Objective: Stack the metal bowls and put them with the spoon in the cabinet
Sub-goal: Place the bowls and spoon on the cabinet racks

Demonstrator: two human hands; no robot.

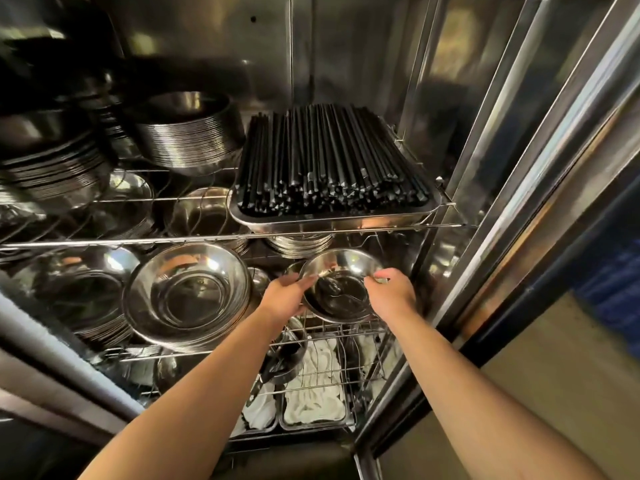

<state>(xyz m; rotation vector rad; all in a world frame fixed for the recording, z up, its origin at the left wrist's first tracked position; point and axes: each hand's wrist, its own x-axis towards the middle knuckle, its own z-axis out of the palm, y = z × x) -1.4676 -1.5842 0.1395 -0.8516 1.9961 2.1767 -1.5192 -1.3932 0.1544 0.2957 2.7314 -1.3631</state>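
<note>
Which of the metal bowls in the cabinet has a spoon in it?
The small bowl held by both hands on the middle rack's right side; a spoon lies inside. The large bowl beside it is empty.

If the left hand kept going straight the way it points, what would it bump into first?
Probably the small metal bowl itself: the left hand already grips its near-left rim, fingers pointing up and right across it. Depth is hard to judge.

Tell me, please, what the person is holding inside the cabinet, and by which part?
A metal bowl, gripped at its rim by both hands: the left hand on the left edge, the right hand on the right edge.
</note>
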